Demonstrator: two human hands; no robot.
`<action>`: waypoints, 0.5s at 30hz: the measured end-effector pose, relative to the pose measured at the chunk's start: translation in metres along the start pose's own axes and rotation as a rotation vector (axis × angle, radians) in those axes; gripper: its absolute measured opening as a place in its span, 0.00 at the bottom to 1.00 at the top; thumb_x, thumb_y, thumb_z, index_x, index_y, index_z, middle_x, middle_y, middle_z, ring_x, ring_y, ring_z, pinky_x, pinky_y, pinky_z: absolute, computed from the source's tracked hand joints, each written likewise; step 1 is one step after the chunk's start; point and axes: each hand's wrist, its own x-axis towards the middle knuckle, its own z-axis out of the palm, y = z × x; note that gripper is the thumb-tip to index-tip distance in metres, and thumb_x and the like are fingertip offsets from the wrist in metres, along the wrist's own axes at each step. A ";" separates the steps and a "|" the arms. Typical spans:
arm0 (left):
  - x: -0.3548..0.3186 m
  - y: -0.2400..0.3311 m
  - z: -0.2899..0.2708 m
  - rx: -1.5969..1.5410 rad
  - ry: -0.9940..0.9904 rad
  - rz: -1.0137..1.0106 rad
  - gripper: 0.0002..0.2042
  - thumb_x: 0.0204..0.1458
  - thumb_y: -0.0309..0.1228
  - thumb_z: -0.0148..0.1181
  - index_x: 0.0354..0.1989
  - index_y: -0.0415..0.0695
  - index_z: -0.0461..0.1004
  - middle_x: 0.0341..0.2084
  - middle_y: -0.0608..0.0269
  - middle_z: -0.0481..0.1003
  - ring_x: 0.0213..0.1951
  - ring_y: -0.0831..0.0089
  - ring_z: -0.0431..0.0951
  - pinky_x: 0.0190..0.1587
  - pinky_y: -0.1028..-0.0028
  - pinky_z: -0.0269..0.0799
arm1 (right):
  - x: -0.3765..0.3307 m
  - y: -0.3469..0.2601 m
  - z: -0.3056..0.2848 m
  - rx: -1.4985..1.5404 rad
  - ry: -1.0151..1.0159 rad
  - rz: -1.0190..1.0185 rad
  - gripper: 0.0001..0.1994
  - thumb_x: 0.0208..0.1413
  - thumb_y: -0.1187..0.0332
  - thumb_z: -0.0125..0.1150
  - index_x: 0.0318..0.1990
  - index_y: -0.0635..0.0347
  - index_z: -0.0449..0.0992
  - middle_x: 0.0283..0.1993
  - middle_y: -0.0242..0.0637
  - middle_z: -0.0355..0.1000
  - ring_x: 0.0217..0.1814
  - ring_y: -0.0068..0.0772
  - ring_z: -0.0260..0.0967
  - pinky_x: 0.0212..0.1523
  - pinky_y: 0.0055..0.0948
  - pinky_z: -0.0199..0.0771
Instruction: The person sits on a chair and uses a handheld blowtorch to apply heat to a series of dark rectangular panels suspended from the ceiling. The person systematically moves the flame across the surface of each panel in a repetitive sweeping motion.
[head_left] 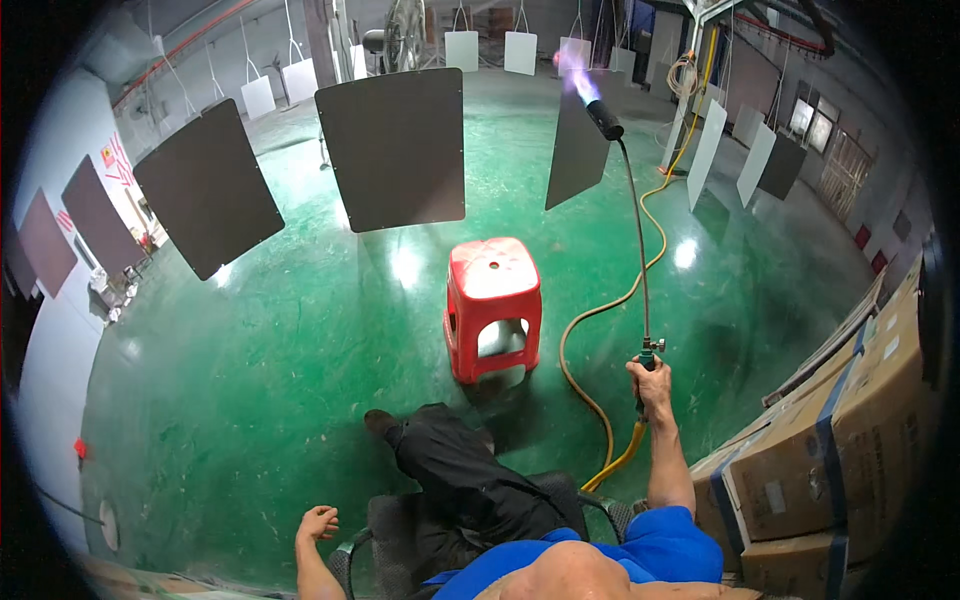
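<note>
My right hand (652, 388) is closed round the handle of a gas torch (640, 240), held out ahead of me. From the black nozzle (604, 119) at the torch's far end a blue-violet flame (583, 84) points up and away, in front of the upper part of a hanging dark panel (580, 150). A yellow hose (628, 452) runs from the handle's lower end. My left hand (320, 522) rests beside the chair's armrest, holding nothing, its fingers loosely curled and a little apart.
A red plastic stool (494, 310) stands on the green floor (250, 380) ahead. More dark panels (395, 150) and white panels (462, 52) hang around. Cardboard boxes (790, 480) are stacked close on my right. The hose (572, 375) winds across the floor. I sit on a dark chair (385, 540).
</note>
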 end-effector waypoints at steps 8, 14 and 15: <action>-0.005 0.003 0.003 -0.001 -0.007 -0.018 0.23 0.54 0.43 0.62 0.56 0.46 0.69 0.39 0.60 0.79 0.33 0.69 0.81 0.30 0.66 0.75 | -0.011 0.018 -0.006 0.011 -0.069 0.075 0.06 0.47 0.71 0.67 0.31 0.59 0.74 0.18 0.26 0.67 0.14 0.18 0.62 0.14 0.22 0.60; -0.004 0.002 0.004 -0.006 -0.013 -0.035 0.23 0.53 0.43 0.63 0.56 0.47 0.69 0.38 0.61 0.79 0.33 0.69 0.81 0.29 0.67 0.75 | -0.032 0.047 -0.015 -0.053 -0.096 0.125 0.05 0.47 0.72 0.66 0.30 0.58 0.75 0.16 0.26 0.66 0.13 0.20 0.60 0.14 0.23 0.59; -0.003 0.002 0.004 0.000 -0.015 -0.036 0.23 0.53 0.43 0.63 0.55 0.47 0.69 0.38 0.61 0.79 0.33 0.69 0.81 0.29 0.67 0.75 | -0.035 0.053 -0.018 -0.043 -0.096 0.124 0.05 0.47 0.72 0.66 0.30 0.58 0.75 0.16 0.27 0.66 0.12 0.20 0.60 0.14 0.22 0.59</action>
